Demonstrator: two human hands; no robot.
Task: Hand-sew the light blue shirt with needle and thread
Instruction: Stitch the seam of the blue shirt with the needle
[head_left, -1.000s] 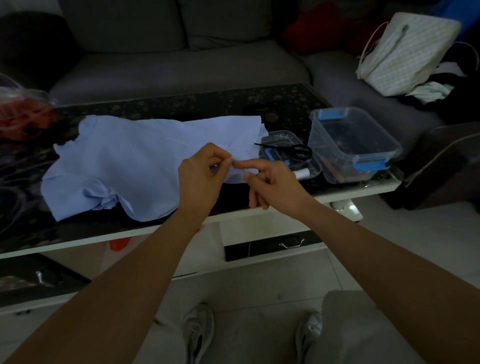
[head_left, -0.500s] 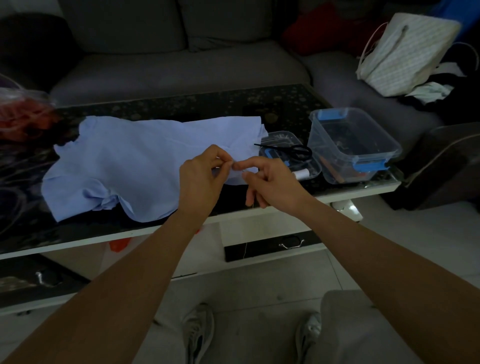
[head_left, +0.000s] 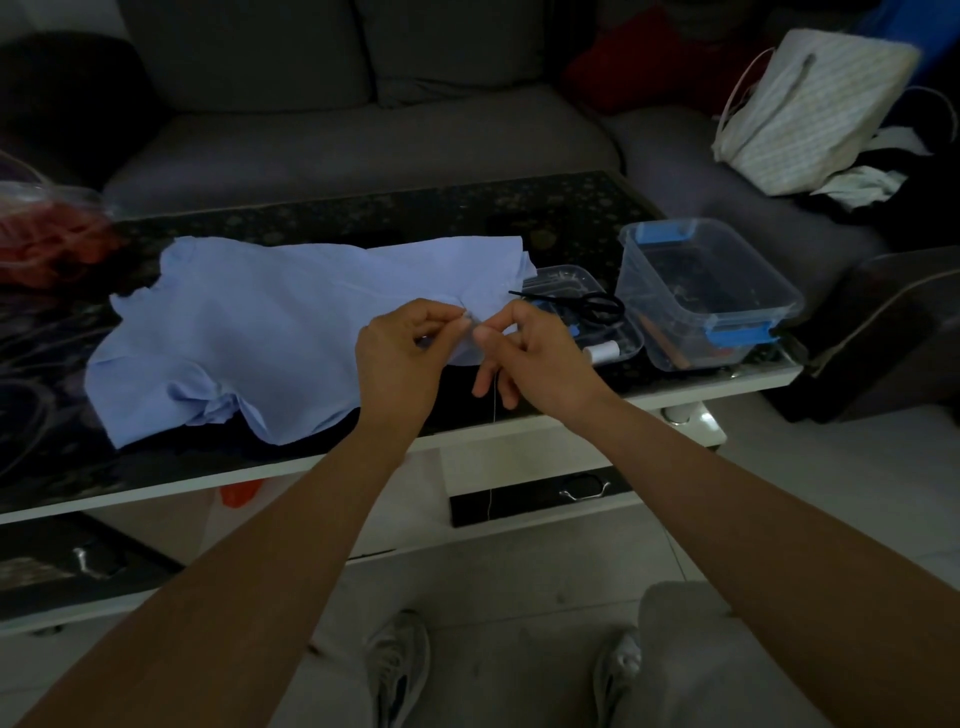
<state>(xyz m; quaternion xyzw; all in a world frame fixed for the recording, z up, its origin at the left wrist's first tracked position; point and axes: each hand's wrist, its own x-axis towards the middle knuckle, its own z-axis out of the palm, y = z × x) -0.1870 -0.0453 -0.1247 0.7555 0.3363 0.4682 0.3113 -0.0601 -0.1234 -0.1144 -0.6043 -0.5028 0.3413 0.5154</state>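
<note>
The light blue shirt (head_left: 249, 322) lies spread on the dark glass table (head_left: 363, 218). Its near right edge is lifted between my two hands. My left hand (head_left: 400, 358) pinches that fabric edge with thumb and forefinger. My right hand (head_left: 535, 353) pinches at the same spot from the right, fingertips almost touching the left ones. A thin pale thread (head_left: 494, 410) hangs down from under my right hand past the table's edge. The needle itself is too small to make out.
Black scissors (head_left: 587, 306) and a white thread spool (head_left: 602, 352) lie in a clear lid right of the shirt. Behind them is a clear box (head_left: 711, 291) with blue clips. A red-filled bag (head_left: 47, 239) sits far left; a grey sofa stands behind.
Both hands have closed in on the shirt's edge, and the fabric now bunches up between the fingertips. The thread now shows hanging below my right hand.
</note>
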